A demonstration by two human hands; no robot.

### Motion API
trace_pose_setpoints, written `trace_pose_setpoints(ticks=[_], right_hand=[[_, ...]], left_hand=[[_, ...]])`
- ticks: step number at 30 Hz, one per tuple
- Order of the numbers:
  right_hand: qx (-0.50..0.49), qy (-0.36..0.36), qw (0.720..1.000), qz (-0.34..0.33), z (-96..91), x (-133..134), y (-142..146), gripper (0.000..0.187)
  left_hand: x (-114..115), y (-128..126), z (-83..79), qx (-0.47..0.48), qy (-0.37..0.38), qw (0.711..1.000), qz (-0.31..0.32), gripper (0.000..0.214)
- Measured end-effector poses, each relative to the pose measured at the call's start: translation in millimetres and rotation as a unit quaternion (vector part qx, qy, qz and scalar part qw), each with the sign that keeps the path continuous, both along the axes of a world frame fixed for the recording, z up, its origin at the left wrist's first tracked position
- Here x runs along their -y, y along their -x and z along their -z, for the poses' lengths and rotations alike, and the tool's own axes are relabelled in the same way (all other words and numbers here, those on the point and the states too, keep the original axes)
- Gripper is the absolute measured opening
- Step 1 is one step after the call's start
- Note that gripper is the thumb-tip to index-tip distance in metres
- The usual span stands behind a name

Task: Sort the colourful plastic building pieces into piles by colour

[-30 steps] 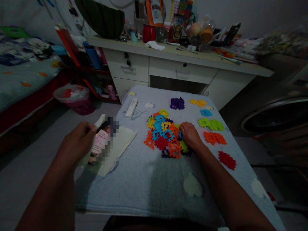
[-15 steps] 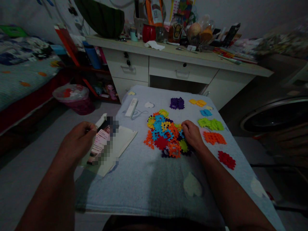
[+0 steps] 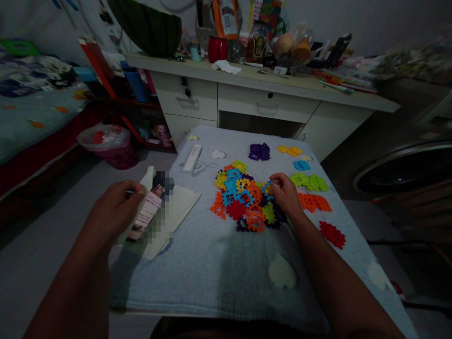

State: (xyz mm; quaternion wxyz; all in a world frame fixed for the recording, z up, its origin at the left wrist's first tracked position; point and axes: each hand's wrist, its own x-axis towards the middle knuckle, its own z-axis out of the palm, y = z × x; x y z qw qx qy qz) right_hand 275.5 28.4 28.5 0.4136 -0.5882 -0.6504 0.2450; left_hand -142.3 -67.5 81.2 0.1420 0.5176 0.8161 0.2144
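Note:
My left hand (image 3: 123, 200) is closed, with thumb and forefinger pinching the edge of a pale sheet of paper (image 3: 148, 178). Beside its fingers a phone (image 3: 150, 207) with a lit screen lies tilted on the paper; part of the picture there is pixelated. At the right edge of a mixed heap of gear-edged plastic building pieces (image 3: 236, 208) is my right hand (image 3: 285, 194). Its thumb and forefinger are apart, close to a yellow and a blue piece, and I see nothing held between them.
Sorted by colour are purple (image 3: 259, 151), yellow (image 3: 289, 150), blue (image 3: 302, 165), green (image 3: 309, 182), orange (image 3: 315, 202) and red pieces (image 3: 332, 234). A white box (image 3: 192, 158) lies at the cloth-covered table's (image 3: 176, 282) back left. Behind stands a cluttered desk (image 3: 300, 84).
My right hand has shifted slightly right, and its thumb and forefinger have parted, showing more of the heap's edge. My left hand has barely moved and still pinches the paper.

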Motion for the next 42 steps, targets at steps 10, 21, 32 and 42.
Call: trace_pose_setpoints(ticks=[10, 21, 32, 42], right_hand=[[-0.13, 0.047, 0.99, 0.032, 1.4, -12.7, 0.5, 0.035], [-0.192, 0.09, 0.977, 0.032, 4.5, -46.5, 3.2, 0.046], [-0.008, 0.005, 0.987, 0.158, 0.0, -94.2, -59.2, 0.028], [0.2, 0.009, 0.938, 0.284, -23.2, -131.3, -133.3, 0.027]], left_hand=[[-1.5, -10.9, -1.6, -0.022, 0.019, 0.999, 0.027, 0.049], [-3.6, -35.1, 11.5, -0.164, 0.036, 0.976, 0.135, 0.048], [4.1, -87.5, 35.3, -0.224, 0.079, 0.956, 0.173, 0.058], [5.3, -87.6, 44.0, -0.245, 0.066, 0.947, 0.196, 0.05]])
